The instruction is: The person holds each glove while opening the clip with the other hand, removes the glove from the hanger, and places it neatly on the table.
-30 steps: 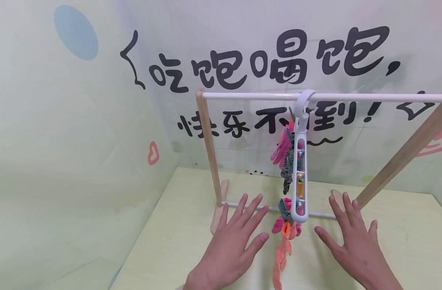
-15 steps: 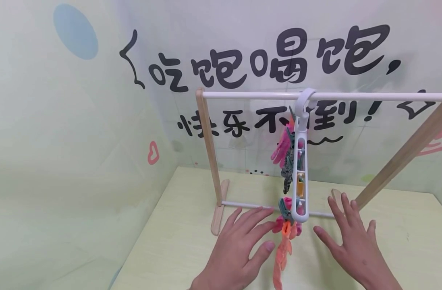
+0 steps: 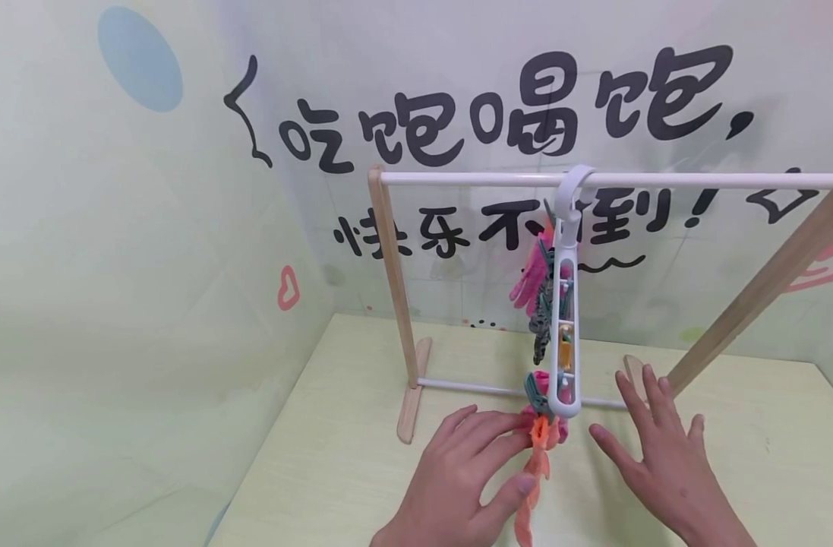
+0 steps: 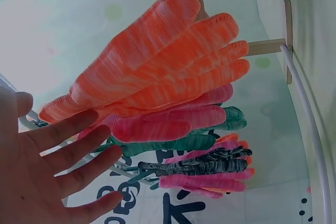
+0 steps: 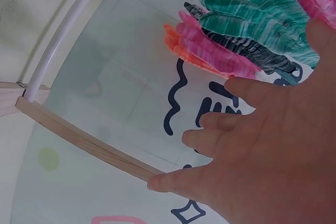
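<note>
A white multi-clip hanger [image 3: 566, 403] hangs by its hook from a rack's white rail. Several knit gloves are clipped along it with dark green pegs [image 3: 535, 393]. The nearest is an orange glove [image 4: 168, 61]; behind it come a pink glove [image 4: 152, 124], a green glove [image 5: 252, 19], a black-and-grey glove [image 4: 197, 166] and more pink and orange ones. My left hand [image 3: 460, 471], fingers extended, reaches the near orange glove's left side; whether it touches cannot be told. My right hand [image 3: 672, 463] hovers right of the hanger, fingers spread, holding nothing.
The rack has wooden posts [image 3: 394, 281], a white top rail [image 3: 457, 180], a low white bar [image 3: 471, 387] and wooden feet [image 3: 411, 410]. It stands on a pale tabletop [image 3: 307, 456]. A printed backdrop [image 3: 184, 228] with black lettering rises behind and at the left.
My left hand has moved rightward to the near orange glove, its fingers coming closer together. My right hand has stayed nearly in place. The hanger and gloves look unmoved.
</note>
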Motion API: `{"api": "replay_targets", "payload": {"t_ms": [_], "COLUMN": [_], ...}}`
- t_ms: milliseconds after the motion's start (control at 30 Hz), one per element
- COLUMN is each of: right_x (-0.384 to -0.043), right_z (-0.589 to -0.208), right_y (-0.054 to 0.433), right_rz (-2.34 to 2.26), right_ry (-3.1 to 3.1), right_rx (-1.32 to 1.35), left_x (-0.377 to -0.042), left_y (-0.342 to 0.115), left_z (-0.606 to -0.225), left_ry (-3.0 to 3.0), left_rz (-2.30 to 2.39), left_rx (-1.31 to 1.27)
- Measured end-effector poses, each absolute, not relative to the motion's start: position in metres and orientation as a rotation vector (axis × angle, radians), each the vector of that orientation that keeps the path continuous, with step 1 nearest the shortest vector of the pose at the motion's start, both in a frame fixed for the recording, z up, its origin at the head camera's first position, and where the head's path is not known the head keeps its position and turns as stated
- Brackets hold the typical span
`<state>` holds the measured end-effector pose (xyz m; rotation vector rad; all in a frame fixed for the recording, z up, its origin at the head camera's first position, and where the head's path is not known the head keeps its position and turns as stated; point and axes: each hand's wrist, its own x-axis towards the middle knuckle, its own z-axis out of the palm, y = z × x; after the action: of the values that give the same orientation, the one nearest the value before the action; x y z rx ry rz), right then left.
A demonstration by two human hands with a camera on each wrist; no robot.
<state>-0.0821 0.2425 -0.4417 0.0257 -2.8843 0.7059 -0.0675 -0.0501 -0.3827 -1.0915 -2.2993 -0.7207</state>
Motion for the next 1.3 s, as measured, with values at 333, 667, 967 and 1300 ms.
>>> {"api": "replay_targets", "payload": {"t_ms": [333, 667, 967, 1300], "right_x": [-0.082, -0.082, -0.075, -0.061], "right_z": [-0.441, -0.436, -0.423, -0.409], "right_y": [0.241, 0.241, 0.237, 0.224], "right_rz": [0.712, 0.776, 0.771, 0.800], "right_ry": [-2.896, -2.899, -2.801, -2.515], "right_rx": [0.025, 0.006, 0.077, 0.099], "left_x": [-0.065, -0.070, -0.074, -0.072], "left_y": [-0.041, -0.038, -0.038, -0.039], "left_z": [-0.386, -0.390, -0.392, -0.391], "left_ry": [-2.326, -2.242, -2.170, -2.242], "left_rz": [-0.728, -0.708, -0.705, -0.750], "left_rx": [-1.002, -0.963, -0.966, -0.954]}}
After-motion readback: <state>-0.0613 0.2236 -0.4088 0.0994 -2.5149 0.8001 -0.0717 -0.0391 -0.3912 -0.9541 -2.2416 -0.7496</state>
